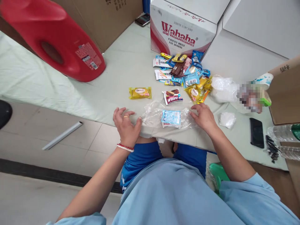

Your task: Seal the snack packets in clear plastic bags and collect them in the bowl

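A clear plastic bag (152, 117) lies flat at the table's front edge, with a light-blue snack packet (171, 117) inside or under its film; a white-and-red wrapper shows beneath the packet. My left hand (126, 126) is open at the bag's left end, fingers spread and thumb at the film. At the right end, my right hand (204, 117) rests with fingers stretched out and apart, fingertips touching or just beside the plastic. Beyond the bag lie a yellow-wrapped snack (140, 92) and a white-and-maroon snack packet (172, 96).
Mixed wrapped snacks (185, 70) are heaped before the Wahaha carton (181, 34). A big red jug (70, 47) stands at back left. Rightward are crumpled clear bags (223, 89), a folded plastic bag (227, 120), a black phone (257, 132) and plastic bottles (284, 132).
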`<action>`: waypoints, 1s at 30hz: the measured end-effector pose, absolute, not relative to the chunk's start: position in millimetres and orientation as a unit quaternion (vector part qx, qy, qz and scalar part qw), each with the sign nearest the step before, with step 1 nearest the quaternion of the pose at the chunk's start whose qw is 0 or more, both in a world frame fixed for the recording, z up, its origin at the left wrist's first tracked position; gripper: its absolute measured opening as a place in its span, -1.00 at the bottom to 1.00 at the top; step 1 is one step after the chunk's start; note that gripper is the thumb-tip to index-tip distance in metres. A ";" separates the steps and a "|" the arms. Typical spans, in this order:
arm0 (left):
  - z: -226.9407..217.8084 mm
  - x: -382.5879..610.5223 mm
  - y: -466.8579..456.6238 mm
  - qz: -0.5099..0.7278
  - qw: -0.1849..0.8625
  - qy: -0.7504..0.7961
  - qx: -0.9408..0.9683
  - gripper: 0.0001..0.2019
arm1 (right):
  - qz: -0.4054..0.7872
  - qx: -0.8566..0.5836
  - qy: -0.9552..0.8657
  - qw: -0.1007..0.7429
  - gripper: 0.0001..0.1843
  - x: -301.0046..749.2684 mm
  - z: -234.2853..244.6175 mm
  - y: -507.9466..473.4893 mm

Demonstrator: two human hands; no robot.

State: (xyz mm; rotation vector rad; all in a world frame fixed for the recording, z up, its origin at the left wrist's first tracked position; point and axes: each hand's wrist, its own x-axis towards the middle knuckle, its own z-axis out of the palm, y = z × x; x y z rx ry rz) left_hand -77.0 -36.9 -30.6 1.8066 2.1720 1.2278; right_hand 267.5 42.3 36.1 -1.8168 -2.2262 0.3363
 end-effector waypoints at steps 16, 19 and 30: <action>5.6 4.5 -46.4 0.256 0.060 0.513 0.817 -0.53 | 0.217 -0.441 -0.866 0.096 -0.67 206.1 26.2 28.7; 0.0 12.7 -28.6 0.220 0.074 0.536 0.812 -0.59 | 0.163 -0.462 -0.863 0.121 -0.69 210.6 31.5 45.2; 2.8 16.2 -27.5 0.181 0.049 0.538 0.822 -0.72 | 0.198 -0.588 -0.784 0.010 -0.53 183.8 28.6 100.7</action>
